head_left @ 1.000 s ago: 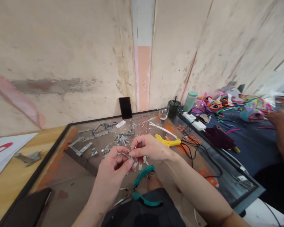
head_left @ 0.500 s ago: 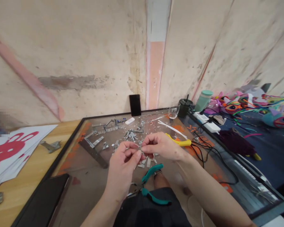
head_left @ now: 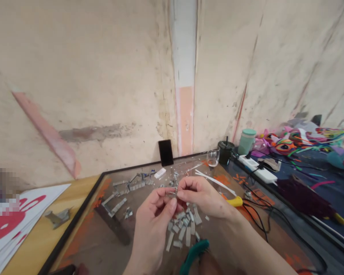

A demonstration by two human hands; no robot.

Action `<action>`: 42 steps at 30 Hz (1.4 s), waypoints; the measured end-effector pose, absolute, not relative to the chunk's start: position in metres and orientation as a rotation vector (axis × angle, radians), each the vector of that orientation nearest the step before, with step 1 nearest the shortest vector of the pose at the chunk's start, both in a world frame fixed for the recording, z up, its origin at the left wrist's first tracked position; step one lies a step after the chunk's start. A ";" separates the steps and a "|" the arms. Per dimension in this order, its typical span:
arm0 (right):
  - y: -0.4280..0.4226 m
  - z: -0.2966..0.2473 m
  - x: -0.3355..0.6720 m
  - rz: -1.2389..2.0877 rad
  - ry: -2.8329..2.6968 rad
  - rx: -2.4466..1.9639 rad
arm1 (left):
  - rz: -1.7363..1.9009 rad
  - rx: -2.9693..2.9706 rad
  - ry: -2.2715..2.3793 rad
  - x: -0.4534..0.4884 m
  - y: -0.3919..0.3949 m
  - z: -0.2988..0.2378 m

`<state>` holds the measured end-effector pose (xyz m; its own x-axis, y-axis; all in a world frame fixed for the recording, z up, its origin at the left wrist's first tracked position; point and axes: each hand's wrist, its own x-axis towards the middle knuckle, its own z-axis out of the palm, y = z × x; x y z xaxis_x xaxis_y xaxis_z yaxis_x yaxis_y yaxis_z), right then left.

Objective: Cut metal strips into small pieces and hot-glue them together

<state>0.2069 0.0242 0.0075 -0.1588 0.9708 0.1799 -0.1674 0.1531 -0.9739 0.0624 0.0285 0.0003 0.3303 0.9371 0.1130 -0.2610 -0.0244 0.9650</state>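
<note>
Fingers (head_left: 169, 211) of the left hand (head_left: 154, 221) and the right hand (head_left: 203, 196) come together at their tips, thumb against forefinger on each side, pinching a small metal piece (head_left: 176, 190) between them. Half a second ago the same pinch showed, but less of the piece could be seen; the view has since tipped upward, so the pliers are down to one teal handle (head_left: 193, 255) at the bottom edge, and more of the loose metal strips (head_left: 188, 236) shows below the hands. The piece sits right at the fingertips, touching both hands and held above the tabletop (head_left: 94, 250). Its visible part runs roughly up and down beside the right fingertips; it is too small and blurred to tell which way its ends point.

Just past the right wrist lies a yellow tool (head_left: 235, 201), partly hidden by the forearm. Beyond the hands, a black phone (head_left: 166, 152) leans upright against the wall (head_left: 117, 76), with a clear cup (head_left: 213, 158) to its right.
</note>
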 end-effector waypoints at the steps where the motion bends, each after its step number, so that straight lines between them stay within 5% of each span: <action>1: 0.028 0.008 0.207 1.310 -1.267 -0.856 | 1.119 1.213 0.720 0.063 0.031 0.002; 35: 0.051 -0.001 0.201 1.253 -1.380 -0.986 | 1.217 1.198 0.810 0.055 0.056 -0.021; 42: 0.040 -0.006 0.180 0.554 -1.415 -0.859 | 1.275 0.977 0.761 0.059 0.048 -0.009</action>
<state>0.1796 0.0396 -0.0065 0.1099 0.7809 0.6149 0.1558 0.5974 -0.7866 0.0593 0.0485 -0.0090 0.1588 0.9857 0.0560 -0.4186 0.0158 0.9080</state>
